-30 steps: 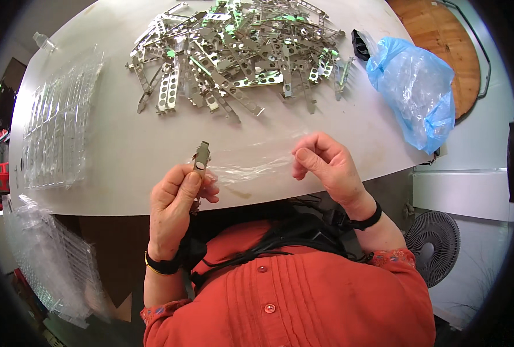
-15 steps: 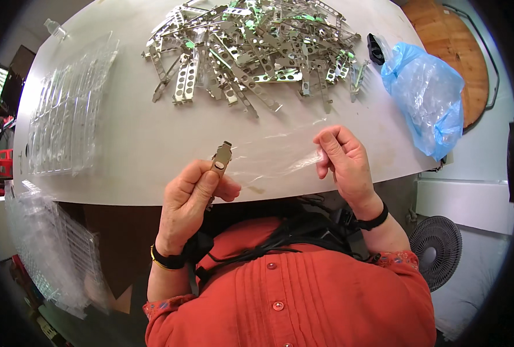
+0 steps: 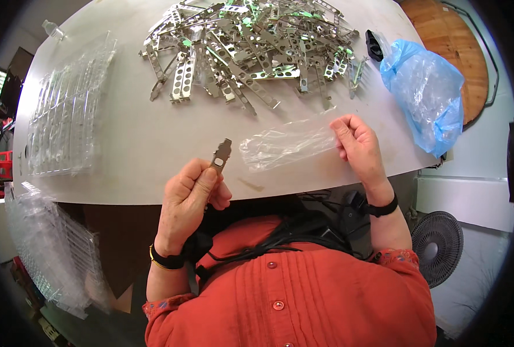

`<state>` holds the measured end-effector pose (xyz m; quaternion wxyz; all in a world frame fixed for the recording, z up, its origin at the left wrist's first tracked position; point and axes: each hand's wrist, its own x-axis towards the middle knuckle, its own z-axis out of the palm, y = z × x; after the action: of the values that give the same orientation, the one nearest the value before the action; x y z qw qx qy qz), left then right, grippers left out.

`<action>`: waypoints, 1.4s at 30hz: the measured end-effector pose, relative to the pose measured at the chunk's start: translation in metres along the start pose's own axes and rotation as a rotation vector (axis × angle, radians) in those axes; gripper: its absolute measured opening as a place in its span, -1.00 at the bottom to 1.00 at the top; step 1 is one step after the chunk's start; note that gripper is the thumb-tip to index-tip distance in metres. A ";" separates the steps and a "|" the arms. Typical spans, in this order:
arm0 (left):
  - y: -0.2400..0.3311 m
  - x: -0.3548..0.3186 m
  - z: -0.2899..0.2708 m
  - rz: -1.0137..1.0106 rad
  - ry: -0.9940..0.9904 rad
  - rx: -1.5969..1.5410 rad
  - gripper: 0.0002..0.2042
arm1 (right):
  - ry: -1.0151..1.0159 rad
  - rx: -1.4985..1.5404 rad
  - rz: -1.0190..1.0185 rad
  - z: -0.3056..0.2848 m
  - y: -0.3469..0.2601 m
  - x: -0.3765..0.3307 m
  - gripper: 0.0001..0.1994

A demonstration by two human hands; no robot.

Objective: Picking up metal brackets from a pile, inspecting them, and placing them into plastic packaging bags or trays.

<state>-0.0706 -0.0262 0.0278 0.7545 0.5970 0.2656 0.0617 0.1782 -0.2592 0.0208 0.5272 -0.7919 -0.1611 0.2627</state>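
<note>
White table (image 3: pixel 124 139), L hand (image 3: pixel 190 194) grip shut on metal bracket (image 3: pixel 220 155), R hand (image 3: pixel 358 147) pinching clear bag (image 3: pixel 286 144).

You're getting bare table (image 3: pixel 129 144) btwn hands and bracket pile (image 3: pixel 251 46); trays (image 3: pixel 66 115) blocking left, blue bag (image 3: pixel 428 92) crowding right.
</note>
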 end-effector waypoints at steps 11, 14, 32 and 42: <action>0.002 0.006 0.005 -0.178 -0.022 0.107 -0.76 | 0.180 -0.615 -0.646 0.016 -0.026 -0.016 -0.67; 0.002 0.009 0.008 -0.176 -0.028 0.104 -0.76 | -0.001 -0.605 -0.718 0.043 -0.031 -0.019 -0.68; 0.011 0.020 0.004 -0.277 -0.025 0.187 -0.73 | -0.069 -0.590 -0.701 0.068 -0.021 -0.006 -0.90; 0.023 0.012 0.007 -0.327 -0.106 0.131 -0.73 | -0.136 -0.479 -0.700 0.053 -0.027 -0.020 -0.89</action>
<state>-0.0515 -0.0210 0.0460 0.7271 0.5960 0.3222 -0.1109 0.1317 -0.2189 0.0343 0.3739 -0.7705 -0.5109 0.0747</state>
